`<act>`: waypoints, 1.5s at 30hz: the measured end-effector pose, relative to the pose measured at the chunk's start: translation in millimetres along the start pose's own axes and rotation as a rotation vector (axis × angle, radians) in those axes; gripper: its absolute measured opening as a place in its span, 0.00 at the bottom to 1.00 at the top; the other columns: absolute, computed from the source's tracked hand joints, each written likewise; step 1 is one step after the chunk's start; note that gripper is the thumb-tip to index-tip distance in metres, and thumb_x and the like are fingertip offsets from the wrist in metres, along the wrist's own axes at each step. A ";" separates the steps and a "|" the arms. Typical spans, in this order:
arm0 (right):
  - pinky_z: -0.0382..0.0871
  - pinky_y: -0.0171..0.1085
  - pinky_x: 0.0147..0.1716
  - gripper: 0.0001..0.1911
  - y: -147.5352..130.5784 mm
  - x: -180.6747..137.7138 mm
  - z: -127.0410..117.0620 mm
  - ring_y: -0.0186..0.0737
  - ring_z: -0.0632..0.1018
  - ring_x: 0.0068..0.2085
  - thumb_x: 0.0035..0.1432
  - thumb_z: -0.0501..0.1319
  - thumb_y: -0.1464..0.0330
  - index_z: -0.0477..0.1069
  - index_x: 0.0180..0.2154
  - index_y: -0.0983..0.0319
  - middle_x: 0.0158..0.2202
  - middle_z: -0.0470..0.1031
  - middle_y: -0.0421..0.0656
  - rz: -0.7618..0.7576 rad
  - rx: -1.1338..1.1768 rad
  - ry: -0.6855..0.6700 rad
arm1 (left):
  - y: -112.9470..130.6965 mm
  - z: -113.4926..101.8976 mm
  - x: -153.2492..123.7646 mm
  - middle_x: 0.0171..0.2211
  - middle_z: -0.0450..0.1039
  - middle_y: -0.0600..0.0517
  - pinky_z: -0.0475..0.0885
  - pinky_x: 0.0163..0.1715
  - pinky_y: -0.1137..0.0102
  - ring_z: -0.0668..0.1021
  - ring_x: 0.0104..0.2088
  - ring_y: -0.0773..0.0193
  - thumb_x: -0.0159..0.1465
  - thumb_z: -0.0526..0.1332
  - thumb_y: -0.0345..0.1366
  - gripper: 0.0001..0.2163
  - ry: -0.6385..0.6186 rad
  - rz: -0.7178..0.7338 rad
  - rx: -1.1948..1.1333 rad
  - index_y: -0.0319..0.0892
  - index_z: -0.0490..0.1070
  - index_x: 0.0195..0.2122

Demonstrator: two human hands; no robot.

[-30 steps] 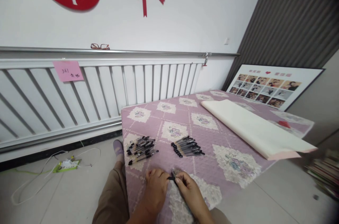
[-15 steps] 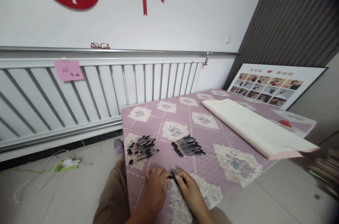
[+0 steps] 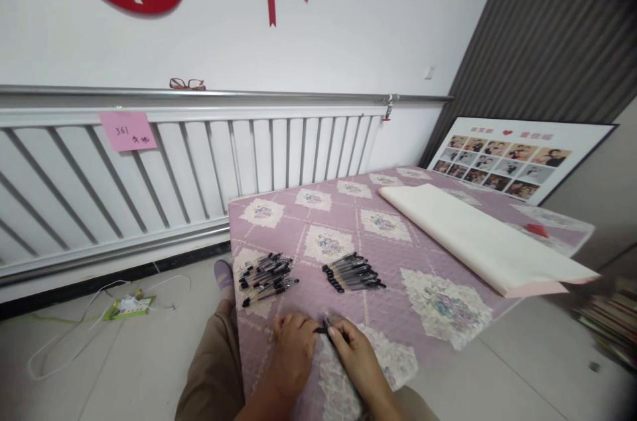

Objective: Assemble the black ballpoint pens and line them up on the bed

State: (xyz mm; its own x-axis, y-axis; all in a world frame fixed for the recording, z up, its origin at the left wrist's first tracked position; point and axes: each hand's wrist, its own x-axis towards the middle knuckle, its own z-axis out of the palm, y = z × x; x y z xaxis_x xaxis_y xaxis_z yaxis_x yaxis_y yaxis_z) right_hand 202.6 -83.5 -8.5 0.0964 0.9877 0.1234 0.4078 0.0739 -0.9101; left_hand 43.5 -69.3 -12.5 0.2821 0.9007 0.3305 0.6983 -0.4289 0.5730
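Note:
My left hand (image 3: 293,349) and my right hand (image 3: 354,354) meet at the near edge of a pink quilted table cover (image 3: 428,255). Both pinch a small black pen (image 3: 326,328) between their fingertips, left hand on one end, right hand on the other. Beyond the hands lie two heaps of black pens: a loose heap (image 3: 266,273) to the left and a tidier heap (image 3: 354,273) to the right, both apart from my hands.
A long cream roll of paper (image 3: 478,242) lies across the cover's right side. A white slatted radiator cover (image 3: 199,162) with a pink note (image 3: 127,131) and glasses (image 3: 187,84) runs behind. A photo board (image 3: 512,159) leans at right. Cables and a power strip (image 3: 127,306) lie on the floor.
Both hands stay together on the pen with only slight finger shifts. The view has tilted down a little.

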 end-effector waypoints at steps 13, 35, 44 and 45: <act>0.66 0.36 0.36 0.11 -1.1 0.6 -5.9 0.41 0.74 0.34 0.55 0.59 0.61 0.72 0.35 0.61 0.30 0.75 0.41 0.063 0.177 -0.040 | -2.4 2.6 -0.8 0.38 0.72 0.54 0.56 0.47 0.60 0.71 0.41 0.60 0.63 0.53 0.27 0.12 -0.012 -0.005 0.019 0.49 0.71 0.40; 0.69 0.39 0.42 0.13 2.8 0.6 1.1 0.44 0.77 0.39 0.57 0.57 0.60 0.76 0.36 0.60 0.35 0.79 0.45 -0.026 0.033 0.063 | 5.1 2.9 7.5 0.35 0.72 0.53 0.60 0.43 0.63 0.72 0.40 0.61 0.64 0.54 0.30 0.07 -0.090 0.109 0.083 0.46 0.71 0.36; 0.70 0.39 0.39 0.15 -2.2 -0.8 3.8 0.43 0.76 0.37 0.61 0.54 0.61 0.78 0.35 0.57 0.33 0.77 0.45 -0.156 -0.119 0.009 | 7.4 2.2 5.7 0.38 0.72 0.53 0.61 0.43 0.63 0.72 0.41 0.60 0.65 0.54 0.31 0.09 -0.123 0.118 0.132 0.48 0.69 0.43; 0.70 0.39 0.39 0.16 -2.6 -1.0 3.3 0.44 0.76 0.37 0.61 0.53 0.61 0.78 0.35 0.57 0.33 0.77 0.45 -0.166 -0.133 -0.007 | 6.8 2.5 6.4 0.38 0.72 0.53 0.61 0.42 0.63 0.72 0.40 0.60 0.65 0.53 0.32 0.08 -0.132 0.120 0.145 0.48 0.69 0.42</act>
State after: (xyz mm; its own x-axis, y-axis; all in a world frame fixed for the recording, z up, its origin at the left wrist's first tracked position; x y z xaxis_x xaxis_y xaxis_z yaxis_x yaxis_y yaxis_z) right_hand 198.5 -84.2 -7.6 0.0115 0.9644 0.2644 0.5340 0.2176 -0.8170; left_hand 51.7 -66.3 -8.3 0.4456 0.8494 0.2828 0.7393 -0.5273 0.4187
